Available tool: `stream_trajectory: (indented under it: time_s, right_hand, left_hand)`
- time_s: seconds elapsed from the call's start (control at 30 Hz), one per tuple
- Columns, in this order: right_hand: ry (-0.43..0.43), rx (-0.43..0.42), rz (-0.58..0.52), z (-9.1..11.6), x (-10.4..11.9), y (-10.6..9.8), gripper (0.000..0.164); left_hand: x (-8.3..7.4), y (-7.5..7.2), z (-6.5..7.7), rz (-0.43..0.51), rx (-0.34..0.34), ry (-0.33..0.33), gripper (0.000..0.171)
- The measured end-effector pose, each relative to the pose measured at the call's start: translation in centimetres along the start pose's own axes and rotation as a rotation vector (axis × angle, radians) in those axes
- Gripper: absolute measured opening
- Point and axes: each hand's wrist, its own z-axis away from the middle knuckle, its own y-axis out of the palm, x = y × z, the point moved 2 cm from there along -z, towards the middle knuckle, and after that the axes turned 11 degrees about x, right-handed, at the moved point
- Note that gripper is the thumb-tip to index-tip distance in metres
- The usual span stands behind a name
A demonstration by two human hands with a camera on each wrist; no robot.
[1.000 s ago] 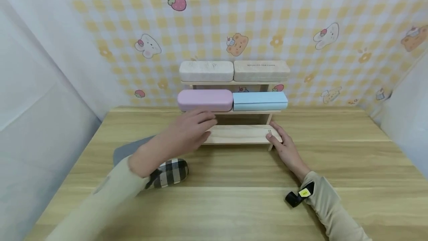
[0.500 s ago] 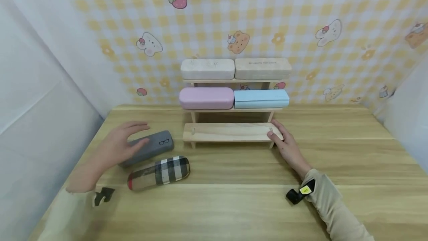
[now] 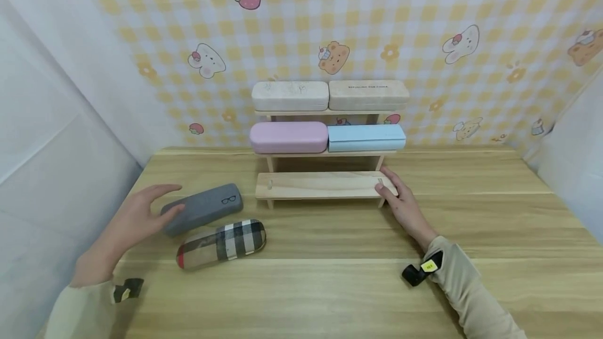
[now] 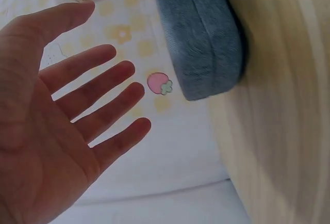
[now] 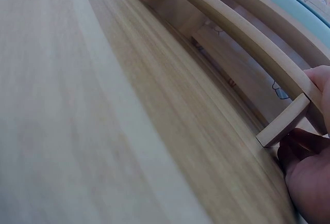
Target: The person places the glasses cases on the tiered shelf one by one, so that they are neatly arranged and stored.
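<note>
At the left, my left hand hovers with fingers spread beside the near end of a grey glasses case, holding nothing. The left wrist view shows the open palm apart from that case's fabric-like side. A plaid glasses case lies just in front of the grey one. My right hand grips the right end of the bottom step of a wooden tiered rack, thumb on top. In the right wrist view its fingers curl behind the rack's leg. That bottom step is bare.
On the middle step sit a lilac case and a light blue case. A white case and a beige case stand on the top step. Behind the wooden table hangs a checked cloth.
My left hand has moved from in front of the rack's left side back to the grey case, then slightly further left. The right hand keeps its grip on the rack.
</note>
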Motion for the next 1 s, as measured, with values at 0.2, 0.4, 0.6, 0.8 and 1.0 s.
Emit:
stream_trajectory:
  time_s: [0.2, 0.4, 0.6, 0.8, 1.0]
  right_hand:
    - [0.003, -0.002, -0.001, 0.2, 0.0, -0.1, 0.058]
    - [-0.001, 0.001, -0.008, 0.1, 0.1, 0.0, 0.058]
    - [0.002, 0.007, -0.005, 0.1, 0.2, 0.0, 0.059]
    - [0.004, 0.009, -0.016, 0.0, 0.2, 0.1, 0.059]
    - [0.010, 0.009, -0.019, -0.1, 0.2, 0.1, 0.057]
  left_hand:
    - [1.3, 0.2, 0.7, 0.108, 0.084, -0.070, 0.051]
    - [2.6, 0.5, 1.0, 0.147, 0.141, -0.080, 0.060]
    - [3.5, 1.5, 1.2, 0.159, 0.238, -0.158, 0.075]
    - [3.8, 2.0, 1.0, 0.175, 0.293, -0.179, 0.084]
    - [4.1, 2.3, 0.9, 0.133, 0.293, -0.183, 0.082]
